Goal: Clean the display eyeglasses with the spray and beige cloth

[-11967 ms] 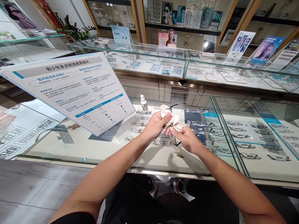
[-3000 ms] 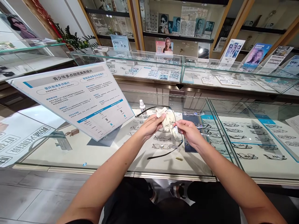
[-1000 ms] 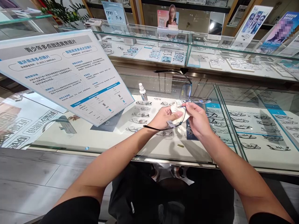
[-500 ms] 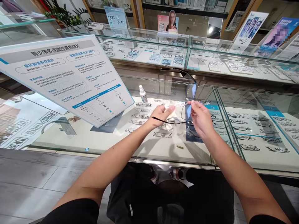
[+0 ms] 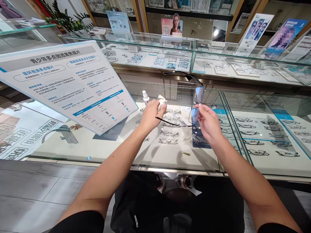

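Over the glass counter, my right hand (image 5: pixel 209 121) pinches a pair of eyeglasses (image 5: pixel 195 113) near the middle of the frame. Its dark temples stretch out to the left, and the lenses show a blue reflection. My left hand (image 5: pixel 153 115) is closed on a crumpled white cloth (image 5: pixel 161 101), apart from the glasses. Just behind that hand stands a small white spray bottle (image 5: pixel 145 96), its lower part hidden by the fingers.
Rows of spectacle frames (image 5: pixel 168 133) lie inside the glass display counter (image 5: pixel 155 158). A large printed board (image 5: pixel 73 87) leans at the left. A small gold-coloured piece (image 5: pixel 186 153) lies near the front edge. Farther back runs another glass case (image 5: pixel 194 69) with upright signs.
My left hand has moved left with the cloth, away from the eyeglasses and up to the spray bottle. My right hand stays nearly in place holding the eyeglasses.
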A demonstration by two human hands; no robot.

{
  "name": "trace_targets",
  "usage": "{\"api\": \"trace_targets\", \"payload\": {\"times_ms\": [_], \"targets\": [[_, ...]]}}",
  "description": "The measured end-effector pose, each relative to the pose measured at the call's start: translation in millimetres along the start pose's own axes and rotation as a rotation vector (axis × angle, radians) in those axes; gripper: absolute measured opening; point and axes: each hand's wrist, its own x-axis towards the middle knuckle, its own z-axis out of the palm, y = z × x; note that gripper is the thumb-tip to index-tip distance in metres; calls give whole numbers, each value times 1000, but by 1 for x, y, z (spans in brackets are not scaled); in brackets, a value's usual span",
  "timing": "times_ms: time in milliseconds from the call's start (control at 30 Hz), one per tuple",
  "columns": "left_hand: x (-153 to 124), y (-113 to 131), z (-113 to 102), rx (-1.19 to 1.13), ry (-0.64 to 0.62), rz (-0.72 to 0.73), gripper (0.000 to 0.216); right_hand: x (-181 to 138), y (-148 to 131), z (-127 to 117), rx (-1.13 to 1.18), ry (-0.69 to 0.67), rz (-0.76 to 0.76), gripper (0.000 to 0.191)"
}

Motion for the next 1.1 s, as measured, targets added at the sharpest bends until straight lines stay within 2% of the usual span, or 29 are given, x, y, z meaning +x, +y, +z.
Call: {"api": "trace_targets", "payload": {"times_ms": [100, 167, 233, 333, 433, 533, 800, 1000, 1100], "targets": [[-1, -4, 6, 78, -83, -24, 38, 1, -1, 0, 42, 24, 5, 35], [-2, -4, 6, 86, -49, -12, 45, 2, -2, -1, 70, 48, 2, 36], [-3, 0, 4, 48, -21, -14, 40, 3, -4, -2, 93, 89, -12, 37], [-4, 8, 0, -216, -140, -44, 29, 5, -6, -4, 117, 165, -38, 37], [-7, 19, 0, -560, -297, -46, 37, 6, -7, -7, 117, 207, -52, 37], [-11, 29, 1, -736, -347, -49, 43, 7, -5, -7, 114, 219, -62, 37], [-11, 34, 0, -775, -205, -137, 47, 5, 3, -4, 33, 157, -84, 35], [-7, 31, -1, -916, -70, -268, 47, -2, 0, 4, 35, 103, -80, 30], [-6, 32, -2, -971, -55, -312, 48, -4, 1, 5, 28, 81, -71, 28]]}}
